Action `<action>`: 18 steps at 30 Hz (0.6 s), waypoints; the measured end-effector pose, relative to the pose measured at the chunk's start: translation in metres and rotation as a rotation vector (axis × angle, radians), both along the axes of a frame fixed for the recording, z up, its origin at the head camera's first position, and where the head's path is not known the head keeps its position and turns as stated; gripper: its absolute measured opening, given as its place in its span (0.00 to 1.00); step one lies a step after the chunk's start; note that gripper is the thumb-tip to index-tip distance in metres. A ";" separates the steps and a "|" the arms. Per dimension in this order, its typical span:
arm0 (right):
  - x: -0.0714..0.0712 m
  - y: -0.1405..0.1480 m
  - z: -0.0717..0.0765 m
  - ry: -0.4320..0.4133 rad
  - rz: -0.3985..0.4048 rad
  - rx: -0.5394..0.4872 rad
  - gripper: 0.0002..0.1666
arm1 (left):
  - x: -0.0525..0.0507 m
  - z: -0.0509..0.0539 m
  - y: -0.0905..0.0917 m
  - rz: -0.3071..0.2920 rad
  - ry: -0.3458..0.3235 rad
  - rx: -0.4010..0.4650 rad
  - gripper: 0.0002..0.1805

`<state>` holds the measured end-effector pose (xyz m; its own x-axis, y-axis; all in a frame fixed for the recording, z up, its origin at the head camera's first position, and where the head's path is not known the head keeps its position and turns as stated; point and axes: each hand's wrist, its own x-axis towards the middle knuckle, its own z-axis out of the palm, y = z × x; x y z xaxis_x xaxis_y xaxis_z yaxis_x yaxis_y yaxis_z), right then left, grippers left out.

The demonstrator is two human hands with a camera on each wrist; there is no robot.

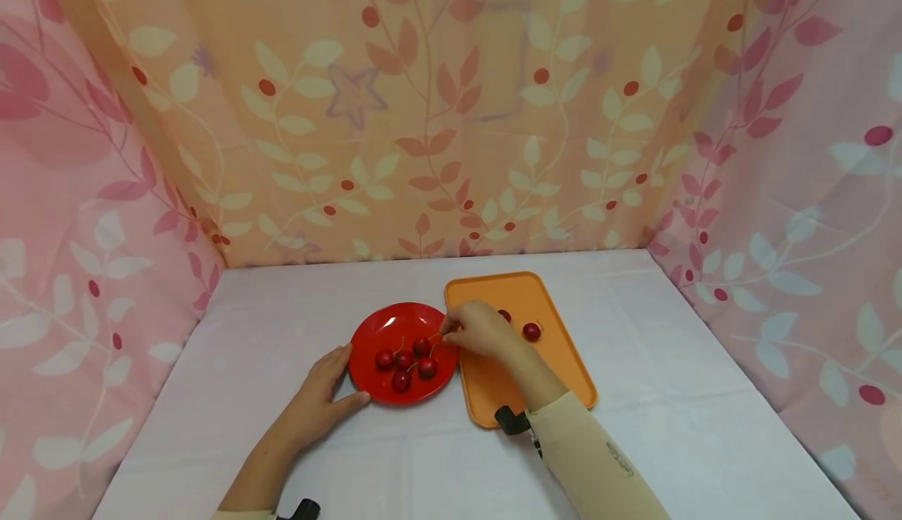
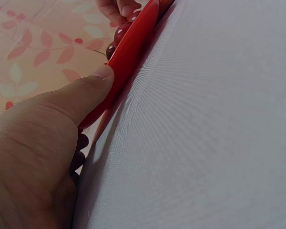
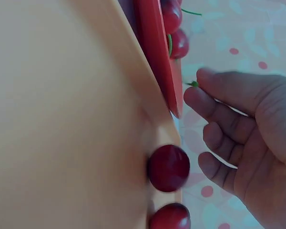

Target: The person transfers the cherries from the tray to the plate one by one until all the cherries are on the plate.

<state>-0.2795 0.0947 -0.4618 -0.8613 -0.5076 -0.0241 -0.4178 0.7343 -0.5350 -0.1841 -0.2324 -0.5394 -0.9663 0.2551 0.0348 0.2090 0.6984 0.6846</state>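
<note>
Right hand (image 1: 482, 329): thumb and forefinger pinched together on a stem (image 3: 194, 84), other fingers loosely curled. Judgement: light pinch, slow wrist, neighbouring cherries (image 1: 427, 368) undisturbed. Cherry (image 1: 422, 347), seemingly that stem's, lies just left of the fingertips, inside the red plate's (image 1: 380, 330) right rim. Left hand (image 1: 319, 396), spread along left rim, should steady it.

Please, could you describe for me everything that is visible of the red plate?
The red plate is round and shallow, with a smooth, glossy surface that looks like plastic. It lies right side up on the white cloth, beside the orange tray; whether they touch is unclear. Five red cherries are visible on it. The left hand holds its rim at the left and near side.
</note>
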 end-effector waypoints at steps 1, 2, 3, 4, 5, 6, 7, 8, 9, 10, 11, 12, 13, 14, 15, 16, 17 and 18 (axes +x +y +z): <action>0.001 0.002 0.000 -0.008 0.000 -0.001 0.04 | 0.000 0.000 0.000 -0.002 0.000 0.002 0.56; 0.001 0.005 0.001 -0.012 0.001 -0.003 0.04 | 0.000 0.000 0.000 -0.005 0.000 0.004 0.56; 0.002 0.008 0.001 -0.020 -0.003 -0.004 0.05 | 0.000 0.000 0.000 -0.004 0.000 0.004 0.56; 0.003 0.011 0.002 -0.031 -0.008 -0.009 0.05 | 0.000 -0.001 0.000 -0.003 0.001 0.002 0.56; 0.004 0.015 0.003 -0.035 -0.009 -0.015 0.06 | 0.000 -0.001 0.000 0.000 0.002 0.000 0.56; 0.004 0.017 0.005 -0.040 -0.011 -0.020 0.07 | 0.000 -0.001 -0.001 0.002 0.001 -0.004 0.56; 0.005 0.020 0.006 -0.044 -0.014 -0.028 0.07 | 0.000 -0.001 -0.001 0.005 -0.001 -0.007 0.56; 0.006 0.023 0.007 -0.042 -0.012 -0.038 0.08 | 0.001 -0.001 -0.001 0.007 -0.003 -0.010 0.56; 0.008 0.026 0.009 -0.038 -0.014 -0.043 0.08 | 0.001 -0.001 -0.002 0.010 -0.004 -0.010 0.56; 0.009 0.028 0.011 -0.027 -0.013 -0.047 0.08 | 0.001 -0.001 -0.002 0.010 -0.005 -0.010 0.56; 0.011 0.030 0.013 -0.015 -0.016 -0.047 0.08 | 0.000 -0.001 -0.002 0.009 -0.007 -0.010 0.56; 0.012 0.033 0.014 -0.005 -0.021 -0.049 0.08 | 0.000 -0.001 -0.002 0.008 -0.009 -0.009 0.56; 0.014 0.035 0.016 0.010 -0.026 -0.050 0.08 | 0.000 0.000 -0.002 0.007 -0.009 -0.009 0.56; 0.016 0.037 0.017 0.027 -0.030 -0.047 0.08 | 0.000 0.000 -0.002 0.007 -0.012 -0.007 0.56; 0.017 0.039 0.018 0.039 -0.038 -0.043 0.08 | 0.000 0.000 -0.001 0.007 -0.014 -0.004 0.56; 0.019 0.041 0.019 0.050 -0.045 -0.040 0.08 | 0.001 0.001 -0.001 0.008 -0.016 -0.001 0.56; 0.021 0.043 0.020 0.061 -0.056 -0.037 0.08 | 0.001 0.001 -0.001 0.008 -0.016 0.001 0.56; 0.023 0.045 0.021 0.072 -0.067 -0.036 0.08 | 0.001 0.001 -0.001 0.008 -0.017 0.004 0.56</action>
<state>-0.2567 0.1402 -0.4406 -0.8920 -0.4485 0.0565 -0.4070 0.7424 -0.5322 -0.1829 -0.2330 -0.5382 -0.9688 0.2471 0.0191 0.1914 0.6970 0.6911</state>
